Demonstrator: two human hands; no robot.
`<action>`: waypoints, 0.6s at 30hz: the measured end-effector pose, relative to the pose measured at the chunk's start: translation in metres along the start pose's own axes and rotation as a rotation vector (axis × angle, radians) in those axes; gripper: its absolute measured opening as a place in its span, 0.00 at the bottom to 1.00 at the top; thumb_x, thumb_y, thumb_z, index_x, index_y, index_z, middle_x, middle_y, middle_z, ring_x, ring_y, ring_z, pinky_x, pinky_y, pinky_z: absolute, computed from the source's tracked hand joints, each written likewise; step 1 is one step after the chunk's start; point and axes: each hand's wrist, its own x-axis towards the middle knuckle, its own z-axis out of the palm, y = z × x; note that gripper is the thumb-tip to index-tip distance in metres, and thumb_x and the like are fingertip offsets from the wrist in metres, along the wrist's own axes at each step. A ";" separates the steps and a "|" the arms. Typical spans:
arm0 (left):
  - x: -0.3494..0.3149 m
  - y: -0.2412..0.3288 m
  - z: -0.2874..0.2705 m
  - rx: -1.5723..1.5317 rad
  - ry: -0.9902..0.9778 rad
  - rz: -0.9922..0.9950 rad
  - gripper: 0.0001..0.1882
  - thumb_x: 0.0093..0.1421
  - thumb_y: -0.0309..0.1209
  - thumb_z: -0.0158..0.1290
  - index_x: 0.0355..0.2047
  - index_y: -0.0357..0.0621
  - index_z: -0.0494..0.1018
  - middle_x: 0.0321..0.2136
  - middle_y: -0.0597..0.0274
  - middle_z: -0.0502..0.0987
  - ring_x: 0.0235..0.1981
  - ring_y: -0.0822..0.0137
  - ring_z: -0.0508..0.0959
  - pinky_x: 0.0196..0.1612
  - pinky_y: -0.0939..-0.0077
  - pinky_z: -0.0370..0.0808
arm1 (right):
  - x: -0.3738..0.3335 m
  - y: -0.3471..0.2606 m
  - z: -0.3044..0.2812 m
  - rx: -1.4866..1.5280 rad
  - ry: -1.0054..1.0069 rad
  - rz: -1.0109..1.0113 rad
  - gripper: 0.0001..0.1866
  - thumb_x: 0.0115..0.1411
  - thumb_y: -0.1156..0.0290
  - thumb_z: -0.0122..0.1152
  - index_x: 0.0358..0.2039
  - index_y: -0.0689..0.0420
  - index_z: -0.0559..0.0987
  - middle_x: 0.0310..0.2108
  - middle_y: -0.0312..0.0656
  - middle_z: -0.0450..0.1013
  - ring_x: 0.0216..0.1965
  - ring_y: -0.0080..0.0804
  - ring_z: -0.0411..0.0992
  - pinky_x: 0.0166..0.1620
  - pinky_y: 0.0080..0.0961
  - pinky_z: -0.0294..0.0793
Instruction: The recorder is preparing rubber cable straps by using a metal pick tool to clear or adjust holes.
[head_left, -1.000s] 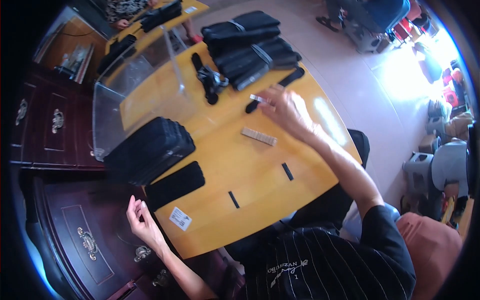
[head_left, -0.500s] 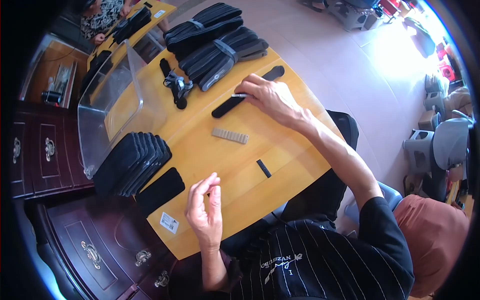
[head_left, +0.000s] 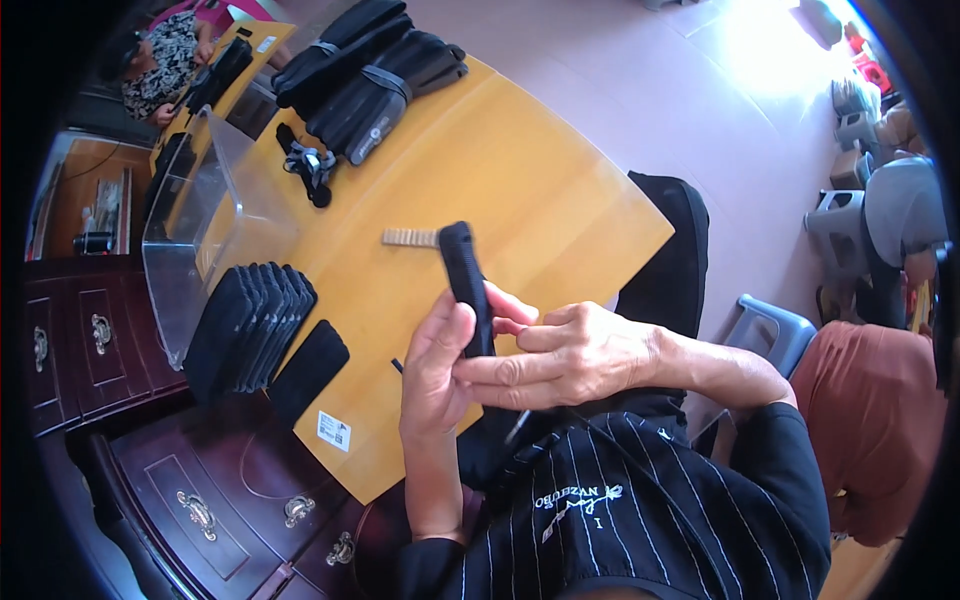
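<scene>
Bare left hand [head_left: 435, 365]: thumb and fingers pinch a long, narrow black fabric strap [head_left: 460, 265].
Bare right hand [head_left: 580, 355]: fingers reach across the strap's lower part; whether they grip it, I cannot tell.
Strap: raised between the hands, rounded tip pointing away; the step appears to be fingertip work, and going on seems to call for a steady left hold.
In the way: the fingers hide its lower part.
Flat black rectangular pad [head_left: 310, 370]: on the yellow wooden table [head_left: 560, 180], beside a fanned stack of black pads [head_left: 250, 325].
Short tan ribbed strip [head_left: 405, 237]: partly behind the strap's tip.
Grey-banded black bundle [head_left: 345, 115]: farther off, beyond the hands.
</scene>
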 end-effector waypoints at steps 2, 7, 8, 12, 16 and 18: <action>-0.007 0.001 0.003 -0.055 0.064 -0.002 0.22 0.69 0.43 0.43 0.49 0.35 0.63 0.33 0.56 0.72 0.32 0.67 0.73 0.37 0.74 0.72 | -0.010 -0.015 -0.008 0.126 -0.011 0.136 0.16 0.52 0.72 0.63 0.43 0.47 0.81 0.51 0.30 0.74 0.27 0.18 0.75 0.28 0.16 0.75; -0.034 0.004 0.014 0.165 0.159 0.028 0.15 0.70 0.36 0.41 0.48 0.37 0.63 0.22 0.66 0.65 0.17 0.81 0.63 0.22 0.89 0.61 | -0.007 -0.016 -0.022 0.463 0.378 0.782 0.21 0.55 0.63 0.67 0.49 0.56 0.78 0.23 0.34 0.70 0.20 0.19 0.67 0.24 0.15 0.65; -0.041 0.001 0.017 0.224 0.159 -0.002 0.15 0.69 0.36 0.41 0.48 0.36 0.64 0.22 0.67 0.65 0.17 0.82 0.62 0.20 0.89 0.58 | -0.002 -0.010 -0.025 0.670 0.359 0.832 0.25 0.55 0.61 0.67 0.51 0.57 0.76 0.21 0.32 0.67 0.20 0.16 0.64 0.24 0.15 0.61; -0.055 -0.003 0.013 -0.136 -0.194 -0.218 0.24 0.67 0.45 0.44 0.45 0.31 0.65 0.21 0.66 0.66 0.15 0.82 0.61 0.18 0.89 0.57 | 0.007 0.007 -0.032 1.167 0.181 0.576 0.26 0.50 0.62 0.73 0.48 0.60 0.77 0.20 0.27 0.64 0.19 0.13 0.59 0.24 0.13 0.58; -0.068 -0.022 0.008 -0.462 -0.400 -0.395 0.24 0.65 0.46 0.48 0.43 0.32 0.65 0.18 0.66 0.63 0.13 0.80 0.60 0.15 0.88 0.59 | 0.002 0.011 -0.032 1.166 -0.057 0.558 0.19 0.50 0.62 0.73 0.39 0.58 0.80 0.22 0.30 0.70 0.21 0.16 0.63 0.26 0.16 0.62; -0.066 -0.028 0.013 -0.393 -0.216 -0.365 0.19 0.66 0.41 0.47 0.44 0.35 0.65 0.19 0.66 0.64 0.13 0.80 0.60 0.16 0.88 0.59 | -0.011 0.010 -0.009 1.200 0.019 0.631 0.23 0.50 0.54 0.72 0.39 0.57 0.78 0.22 0.32 0.71 0.25 0.19 0.69 0.29 0.19 0.68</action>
